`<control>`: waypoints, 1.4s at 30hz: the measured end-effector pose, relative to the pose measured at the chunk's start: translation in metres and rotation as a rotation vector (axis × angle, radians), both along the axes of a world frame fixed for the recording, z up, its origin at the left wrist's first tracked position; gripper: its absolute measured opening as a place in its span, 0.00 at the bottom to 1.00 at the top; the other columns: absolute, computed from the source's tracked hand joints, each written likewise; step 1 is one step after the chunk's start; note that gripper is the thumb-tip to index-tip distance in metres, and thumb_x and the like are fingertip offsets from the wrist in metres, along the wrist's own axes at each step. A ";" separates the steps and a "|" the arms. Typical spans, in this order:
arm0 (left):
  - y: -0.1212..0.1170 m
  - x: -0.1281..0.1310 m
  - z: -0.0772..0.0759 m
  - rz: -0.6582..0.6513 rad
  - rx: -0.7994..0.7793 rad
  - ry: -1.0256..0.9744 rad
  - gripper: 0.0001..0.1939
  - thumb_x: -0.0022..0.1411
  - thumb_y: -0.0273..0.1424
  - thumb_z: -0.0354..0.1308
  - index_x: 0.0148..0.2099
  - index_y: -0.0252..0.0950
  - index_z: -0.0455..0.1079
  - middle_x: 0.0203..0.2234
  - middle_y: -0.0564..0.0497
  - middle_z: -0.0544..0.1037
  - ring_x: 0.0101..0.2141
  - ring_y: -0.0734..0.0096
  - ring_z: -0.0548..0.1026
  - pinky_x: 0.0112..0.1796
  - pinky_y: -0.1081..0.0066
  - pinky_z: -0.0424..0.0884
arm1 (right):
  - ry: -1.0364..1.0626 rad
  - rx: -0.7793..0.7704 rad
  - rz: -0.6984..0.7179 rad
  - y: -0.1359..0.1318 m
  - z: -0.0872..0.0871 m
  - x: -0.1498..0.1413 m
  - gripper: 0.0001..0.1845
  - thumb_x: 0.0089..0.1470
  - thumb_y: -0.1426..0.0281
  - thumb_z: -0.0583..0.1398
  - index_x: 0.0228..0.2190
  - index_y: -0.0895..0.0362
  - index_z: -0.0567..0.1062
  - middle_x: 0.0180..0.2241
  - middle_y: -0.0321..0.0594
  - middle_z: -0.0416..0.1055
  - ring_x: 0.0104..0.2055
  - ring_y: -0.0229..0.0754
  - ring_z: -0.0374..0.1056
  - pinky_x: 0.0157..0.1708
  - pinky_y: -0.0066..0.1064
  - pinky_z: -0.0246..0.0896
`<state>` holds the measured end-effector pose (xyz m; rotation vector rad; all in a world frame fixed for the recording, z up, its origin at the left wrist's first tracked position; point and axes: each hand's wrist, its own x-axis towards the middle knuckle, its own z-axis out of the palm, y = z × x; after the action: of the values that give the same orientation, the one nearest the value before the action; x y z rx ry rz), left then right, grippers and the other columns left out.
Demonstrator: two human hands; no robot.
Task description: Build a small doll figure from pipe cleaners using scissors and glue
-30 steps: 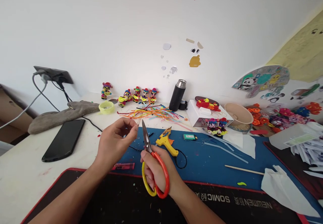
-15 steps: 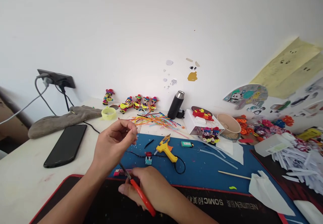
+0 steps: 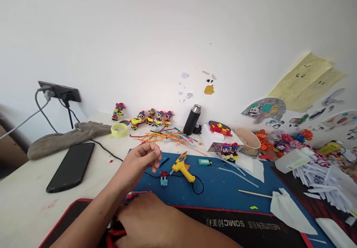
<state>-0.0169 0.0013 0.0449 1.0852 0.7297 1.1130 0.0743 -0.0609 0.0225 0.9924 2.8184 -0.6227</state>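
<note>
My left hand (image 3: pixel 143 160) is raised over the left edge of the blue mat (image 3: pixel 220 188), thumb and fingers pinched together. Whatever is between the fingertips is too small to make out. Nearer to me, my right hand (image 3: pixel 150 218) is closed around red-handled scissors (image 3: pixel 115 233), which are mostly hidden beneath the hand. Just right of my left hand, a small figure (image 3: pixel 164 180) with a red top and pale blue body stands on the mat. A yellow glue gun (image 3: pixel 184 168) lies beside it. A pink object (image 3: pixel 131 195) shows just beyond my right hand.
Colourful pipe cleaners (image 3: pixel 167 136) are heaped near the wall, before several finished figures (image 3: pixel 150 117). A black flask (image 3: pixel 192 120) and white box (image 3: pixel 216 140) stand behind the mat. A phone (image 3: pixel 71 167) lies left; paper strips (image 3: pixel 329 188) pile up right.
My left hand has shifted right and slightly down, still pinched. My right hand has turned and drawn the scissors down and left, so their blades no longer show clearly.
</note>
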 end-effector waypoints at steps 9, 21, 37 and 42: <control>0.004 0.006 -0.010 -0.042 -0.121 -0.047 0.18 0.50 0.41 0.76 0.29 0.35 0.74 0.23 0.54 0.76 0.21 0.77 0.70 0.21 0.77 0.67 | 0.423 -0.123 -0.263 -0.001 -0.004 0.033 0.09 0.67 0.66 0.61 0.40 0.53 0.83 0.39 0.39 0.84 0.39 0.44 0.79 0.38 0.29 0.68; 0.011 0.001 -0.017 0.037 -0.171 -0.106 0.19 0.51 0.42 0.77 0.31 0.35 0.73 0.23 0.56 0.74 0.20 0.80 0.66 0.19 0.79 0.61 | 1.151 -0.452 -0.858 0.046 -0.038 0.078 0.22 0.59 0.50 0.64 0.35 0.58 0.77 0.15 0.26 0.62 0.13 0.31 0.52 0.14 0.23 0.47; 0.007 0.013 -0.026 -0.028 0.111 0.455 0.19 0.61 0.49 0.66 0.34 0.37 0.72 0.25 0.55 0.74 0.24 0.73 0.70 0.27 0.73 0.69 | 1.360 -0.675 -0.856 0.051 -0.025 0.105 0.21 0.56 0.51 0.66 0.34 0.58 0.77 0.15 0.25 0.60 0.14 0.30 0.51 0.13 0.24 0.42; 0.006 0.014 -0.028 0.023 0.157 0.522 0.17 0.61 0.47 0.65 0.35 0.37 0.72 0.25 0.55 0.73 0.24 0.72 0.69 0.26 0.72 0.69 | 1.347 -0.743 -0.830 0.050 -0.025 0.104 0.20 0.54 0.53 0.68 0.33 0.57 0.74 0.15 0.25 0.62 0.14 0.30 0.50 0.13 0.23 0.43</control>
<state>-0.0025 0.0076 0.0173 1.5309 1.0760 0.9205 0.1782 -0.0114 -0.0027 1.9450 2.0598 -3.0376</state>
